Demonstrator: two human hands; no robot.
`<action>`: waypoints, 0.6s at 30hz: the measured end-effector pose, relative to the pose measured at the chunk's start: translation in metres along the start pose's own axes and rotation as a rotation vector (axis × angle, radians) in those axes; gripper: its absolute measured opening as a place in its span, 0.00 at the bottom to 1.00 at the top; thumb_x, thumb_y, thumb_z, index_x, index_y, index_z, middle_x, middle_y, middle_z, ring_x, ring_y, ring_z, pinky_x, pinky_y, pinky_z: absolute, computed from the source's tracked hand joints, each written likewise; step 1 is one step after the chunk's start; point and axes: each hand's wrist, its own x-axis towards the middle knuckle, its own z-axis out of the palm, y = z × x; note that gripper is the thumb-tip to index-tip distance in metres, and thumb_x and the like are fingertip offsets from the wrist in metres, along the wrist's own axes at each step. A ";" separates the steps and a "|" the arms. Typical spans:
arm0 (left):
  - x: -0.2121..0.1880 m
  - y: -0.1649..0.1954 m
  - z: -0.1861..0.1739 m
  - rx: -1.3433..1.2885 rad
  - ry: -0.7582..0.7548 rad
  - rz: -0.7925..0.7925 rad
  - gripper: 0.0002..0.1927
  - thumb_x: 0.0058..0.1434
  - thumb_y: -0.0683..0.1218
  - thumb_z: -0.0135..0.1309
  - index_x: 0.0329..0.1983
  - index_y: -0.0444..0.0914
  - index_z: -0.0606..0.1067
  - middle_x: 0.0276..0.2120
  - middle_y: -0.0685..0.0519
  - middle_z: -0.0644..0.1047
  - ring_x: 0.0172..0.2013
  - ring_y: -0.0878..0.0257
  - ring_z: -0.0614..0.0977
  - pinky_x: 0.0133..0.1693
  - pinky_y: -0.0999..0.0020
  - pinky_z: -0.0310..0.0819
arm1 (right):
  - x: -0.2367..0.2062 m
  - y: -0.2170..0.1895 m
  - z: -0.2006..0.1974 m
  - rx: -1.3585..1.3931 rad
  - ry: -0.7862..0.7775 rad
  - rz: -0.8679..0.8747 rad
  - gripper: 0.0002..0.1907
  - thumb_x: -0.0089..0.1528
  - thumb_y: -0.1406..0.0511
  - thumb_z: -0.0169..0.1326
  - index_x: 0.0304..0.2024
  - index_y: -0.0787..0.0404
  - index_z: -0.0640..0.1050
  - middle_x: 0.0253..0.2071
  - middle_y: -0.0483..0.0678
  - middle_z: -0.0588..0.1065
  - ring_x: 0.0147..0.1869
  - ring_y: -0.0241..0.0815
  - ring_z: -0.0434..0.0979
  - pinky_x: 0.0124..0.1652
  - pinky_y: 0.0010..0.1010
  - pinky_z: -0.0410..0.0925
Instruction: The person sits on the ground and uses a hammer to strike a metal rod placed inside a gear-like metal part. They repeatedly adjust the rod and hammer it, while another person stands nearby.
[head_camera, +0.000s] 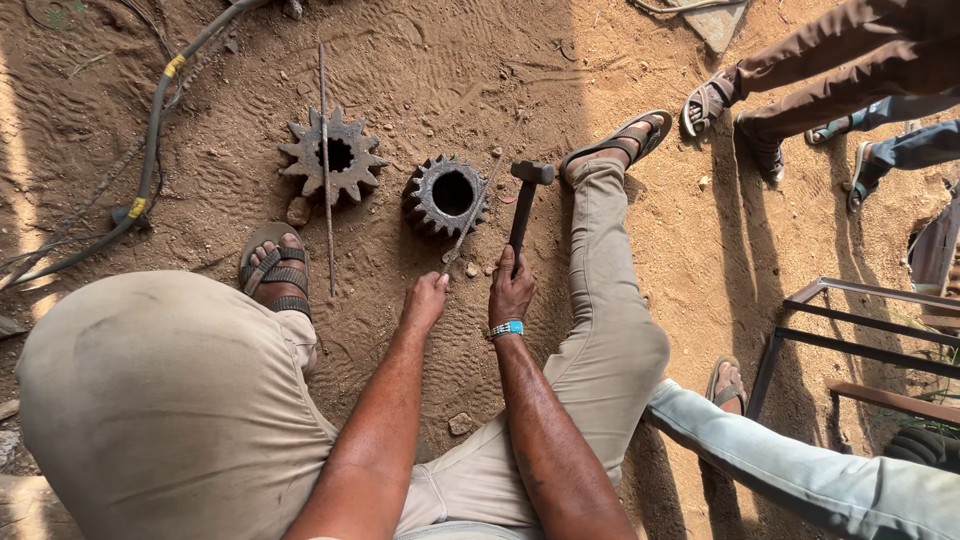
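From the head camera, the right hand (511, 290) is clamped around the lower handle of a hammer (524, 205), whose long axis runs up and slightly right, head just right of the dark gear (446, 196). The left hand (426, 300) pinches the near end of a thin rod (478, 200), which slants up-right across that gear's right side. The hammer looks stiff and head-heavy, best held low on the handle; the rod looks light and springy. A lighter gear (333, 156) lies left of the dark one.

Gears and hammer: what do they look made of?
Both gears, the flat toothed one and the thick one, look like dark, rusty cast steel, dull and pitted. The hammer, in the right hand, seems all dark metal, though its handle could be wood.
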 end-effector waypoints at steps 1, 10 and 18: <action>-0.001 0.000 0.001 0.003 -0.001 0.000 0.17 0.75 0.51 0.42 0.60 0.40 0.75 0.47 0.46 0.81 0.44 0.57 0.83 0.50 0.57 0.81 | 0.000 -0.001 -0.001 0.006 0.002 -0.004 0.28 0.71 0.44 0.44 0.28 0.57 0.73 0.19 0.40 0.69 0.20 0.30 0.66 0.20 0.27 0.59; 0.004 -0.002 0.001 -0.071 0.019 0.000 0.17 0.75 0.51 0.42 0.59 0.40 0.75 0.50 0.47 0.78 0.48 0.57 0.80 0.53 0.55 0.77 | -0.004 0.023 0.007 -0.097 0.020 0.023 0.27 0.71 0.44 0.41 0.31 0.57 0.72 0.19 0.40 0.68 0.19 0.31 0.64 0.20 0.30 0.57; -0.001 0.006 -0.004 0.045 0.005 -0.043 0.19 0.77 0.55 0.40 0.52 0.39 0.78 0.43 0.46 0.82 0.42 0.55 0.84 0.46 0.54 0.79 | -0.001 0.035 0.007 -0.234 -0.092 0.149 0.27 0.69 0.42 0.40 0.39 0.55 0.76 0.19 0.40 0.68 0.18 0.31 0.63 0.16 0.29 0.57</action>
